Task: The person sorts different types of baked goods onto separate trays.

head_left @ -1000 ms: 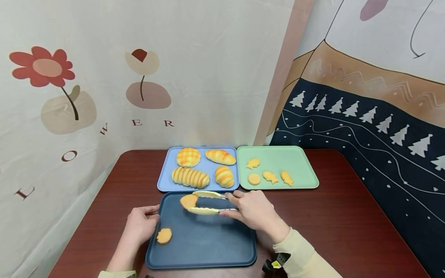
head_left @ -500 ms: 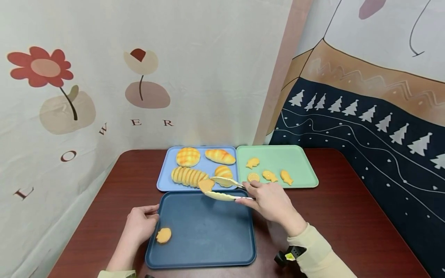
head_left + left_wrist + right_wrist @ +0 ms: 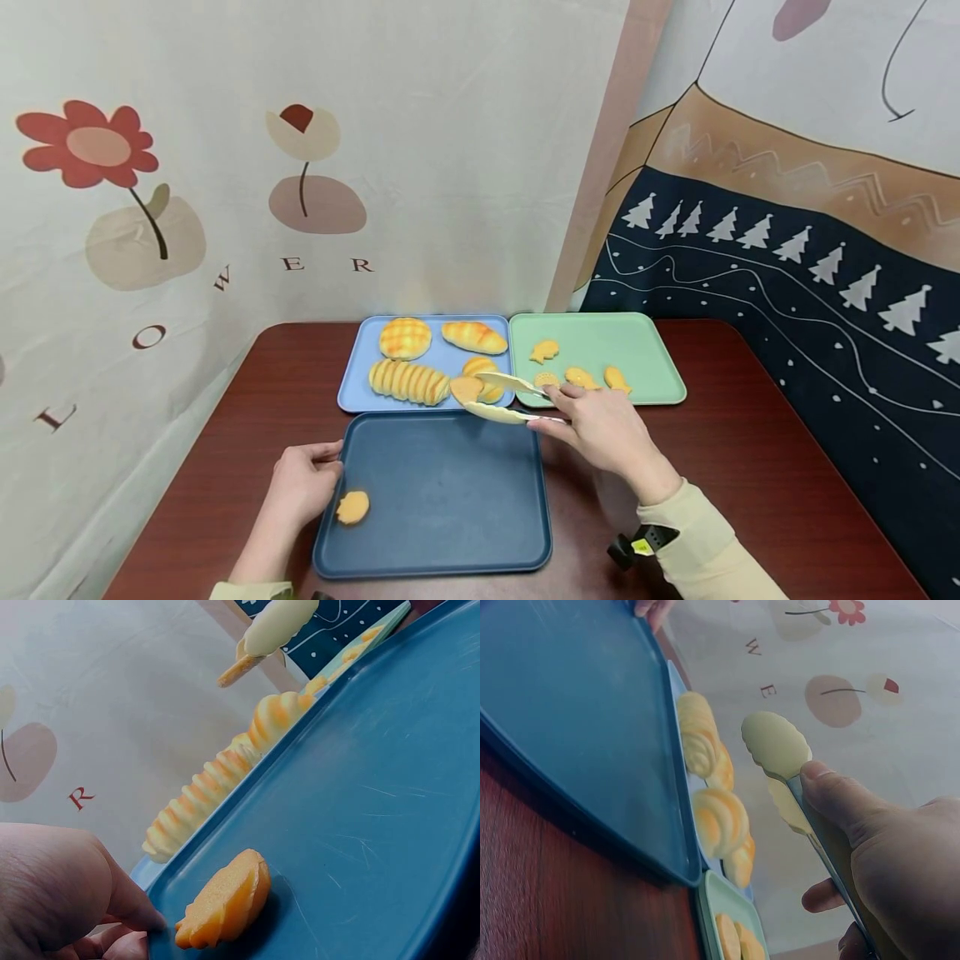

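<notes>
My right hand (image 3: pixel 603 429) holds a pair of tongs (image 3: pixel 498 413) with pale yellow scalloped tips. Between those tips is a flat tan cookie (image 3: pixel 466 389), raised over the near edge of the blue bread tray; the left wrist view shows it edge-on (image 3: pixel 238 669), while the right wrist view hides it behind the tongs. My left hand (image 3: pixel 303 483) pinches the left rim of a dark blue tray (image 3: pixel 442 533), thumb on top in the left wrist view. Close to that hand, a small shell-like cookie (image 3: pixel 229 900) lies on the dark tray.
Behind the dark tray, a light blue tray (image 3: pixel 358 367) carries several breads, including a long ridged loaf (image 3: pixel 408 382) and a round bun (image 3: pixel 405 338). To its right, a green tray (image 3: pixel 637 350) holds several small cookies, among them a fish-shaped one (image 3: pixel 544 351). A curtain wall rises behind the table.
My right hand has carried the tongs and cookie from over the dark tray rightward and away, to over the blue bread tray's near edge. My left hand has stayed at the tray rim.
</notes>
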Demonstrator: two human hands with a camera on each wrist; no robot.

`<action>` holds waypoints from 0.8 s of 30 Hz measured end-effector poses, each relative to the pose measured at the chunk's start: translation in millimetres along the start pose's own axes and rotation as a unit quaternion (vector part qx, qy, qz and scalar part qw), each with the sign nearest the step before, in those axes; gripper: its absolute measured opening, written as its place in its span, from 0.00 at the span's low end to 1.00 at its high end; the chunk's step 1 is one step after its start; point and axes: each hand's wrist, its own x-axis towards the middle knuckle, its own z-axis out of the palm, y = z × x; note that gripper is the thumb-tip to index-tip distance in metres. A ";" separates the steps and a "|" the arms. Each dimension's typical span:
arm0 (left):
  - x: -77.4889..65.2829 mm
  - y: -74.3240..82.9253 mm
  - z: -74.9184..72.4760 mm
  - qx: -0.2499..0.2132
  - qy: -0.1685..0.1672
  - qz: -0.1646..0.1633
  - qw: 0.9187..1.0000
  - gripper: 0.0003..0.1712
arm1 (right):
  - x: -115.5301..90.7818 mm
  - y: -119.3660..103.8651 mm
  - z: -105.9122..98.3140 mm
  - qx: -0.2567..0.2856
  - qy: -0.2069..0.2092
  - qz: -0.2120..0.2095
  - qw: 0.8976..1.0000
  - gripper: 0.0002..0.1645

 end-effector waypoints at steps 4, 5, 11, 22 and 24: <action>-0.5 0.2 0.0 0.001 0.001 0.002 1.000 0.26 | -2.7 6.0 -1.8 -0.004 0.007 0.004 1.000 0.35; -0.6 0.3 -0.1 0.001 0.001 0.003 1.000 0.26 | -3.5 7.5 -2.4 -0.004 0.006 0.007 1.000 0.35; -0.5 0.5 0.0 0.002 0.001 0.004 1.000 0.26 | -8.5 18.0 -5.2 0.005 -0.009 0.036 0.999 0.38; -0.9 0.4 0.5 0.003 0.002 0.000 1.000 0.26 | -19.3 40.1 -6.5 0.001 -0.016 0.073 0.997 0.40; -1.3 0.6 0.5 0.002 0.002 -0.002 1.000 0.26 | -21.2 44.2 -6.3 -0.002 -0.018 0.077 0.997 0.40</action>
